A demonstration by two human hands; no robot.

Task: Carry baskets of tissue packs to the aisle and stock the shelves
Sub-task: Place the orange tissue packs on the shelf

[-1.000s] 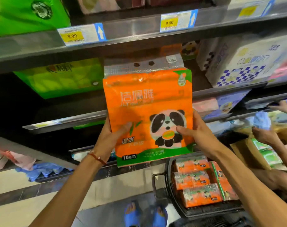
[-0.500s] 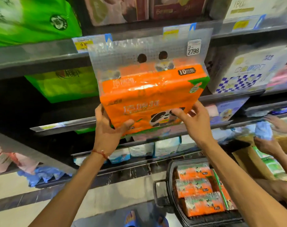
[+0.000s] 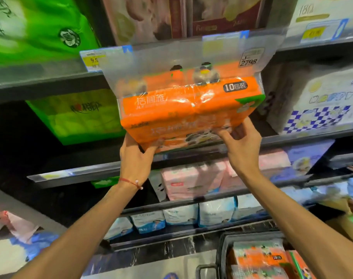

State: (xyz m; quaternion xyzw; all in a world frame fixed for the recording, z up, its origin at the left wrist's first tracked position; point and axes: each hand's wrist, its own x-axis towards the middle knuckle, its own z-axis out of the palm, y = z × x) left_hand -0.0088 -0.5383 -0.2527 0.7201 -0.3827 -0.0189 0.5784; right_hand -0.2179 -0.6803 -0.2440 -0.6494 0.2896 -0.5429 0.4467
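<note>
Dark metal shelves (image 3: 40, 83) rise in tiers, their front lips catching a dull shine. Yellow-and-white price tags (image 3: 93, 60) sit along the rail of the upper tier. Below the lowest tier runs a black, white-veined skirting (image 3: 171, 248), and under that lies a pale glossy floor (image 3: 151, 268).

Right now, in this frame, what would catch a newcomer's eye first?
The bright orange tissue pack fills the centre, tilted, gripped at its lower edge by the left hand and the right hand in front of a shelf opening. On that shelf a green pack stands to its left and a white pack with blue checks to its right. At lower right, a dark basket holds more orange packs.
</note>
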